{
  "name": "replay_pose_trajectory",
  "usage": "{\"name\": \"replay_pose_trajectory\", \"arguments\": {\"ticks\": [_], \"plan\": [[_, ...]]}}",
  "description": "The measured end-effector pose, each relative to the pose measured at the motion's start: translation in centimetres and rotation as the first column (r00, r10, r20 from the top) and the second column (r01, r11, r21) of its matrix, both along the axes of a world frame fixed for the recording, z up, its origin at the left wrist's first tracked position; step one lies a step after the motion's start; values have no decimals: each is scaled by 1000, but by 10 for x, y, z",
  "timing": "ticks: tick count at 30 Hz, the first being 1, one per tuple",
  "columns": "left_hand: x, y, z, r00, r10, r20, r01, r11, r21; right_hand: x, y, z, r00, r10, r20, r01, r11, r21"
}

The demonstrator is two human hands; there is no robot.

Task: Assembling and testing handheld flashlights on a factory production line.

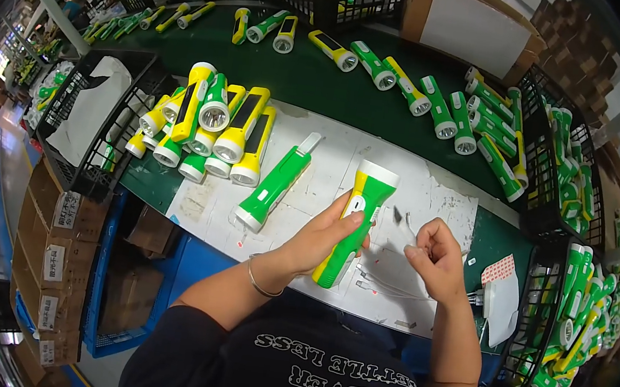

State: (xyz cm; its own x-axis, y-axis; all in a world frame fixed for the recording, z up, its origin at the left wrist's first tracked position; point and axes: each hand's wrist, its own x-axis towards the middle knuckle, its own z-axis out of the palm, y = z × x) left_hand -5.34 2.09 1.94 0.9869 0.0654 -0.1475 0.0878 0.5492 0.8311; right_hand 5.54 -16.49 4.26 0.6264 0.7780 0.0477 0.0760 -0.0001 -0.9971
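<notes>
My left hand point(321, 243) is wrapped round a green and yellow flashlight point(359, 223), its wide white head pointing up and away and its white switch near my thumb. To the right and apart from it, my right hand point(437, 259) is closed, fingers curled, on a thin white cable point(411, 223) with a plug-like end; a small dark piece shows beside it, too blurred to make out. More white cables point(384, 286) lie on the white sheet below. Left of the held flashlight lies another green flashlight point(276, 188), with a white piece sticking out of its far end.
A pile of flashlights point(213, 127) sits at left on the white work sheet point(207, 208). A row of them crosses the dark green table point(188, 47). Black crates point(530, 352) full of flashlights stand at right; another black crate point(123, 105) stands at left. A white box-like item point(499, 313) lies near my right forearm.
</notes>
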Motion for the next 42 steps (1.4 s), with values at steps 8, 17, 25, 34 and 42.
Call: {"name": "replay_pose_trajectory", "arguments": {"ticks": [8, 17, 25, 34, 42], "plan": [[-4, -1, 9, 1000, -16, -6, 17, 985, 174, -15, -6, 7, 998, 62, 29, -62, 998, 12], [-8, -5, 22, 987, -101, 129, 46, 928, 369, -19, -5, 9, 998, 56, -30, -57, 998, -15], [-10, -12, 27, 976, -140, 165, 54, 897, 439, -18, 0, 10, 991, 136, 13, -135, 990, -42], [-12, -16, 32, 975, -122, 184, 36, 909, 415, -18, 0, 13, 972, 181, -148, -186, 982, -25], [-14, -21, 34, 980, -117, 162, 49, 925, 378, -16, -1, 5, 928, 218, -302, -209, 976, 62]]}}
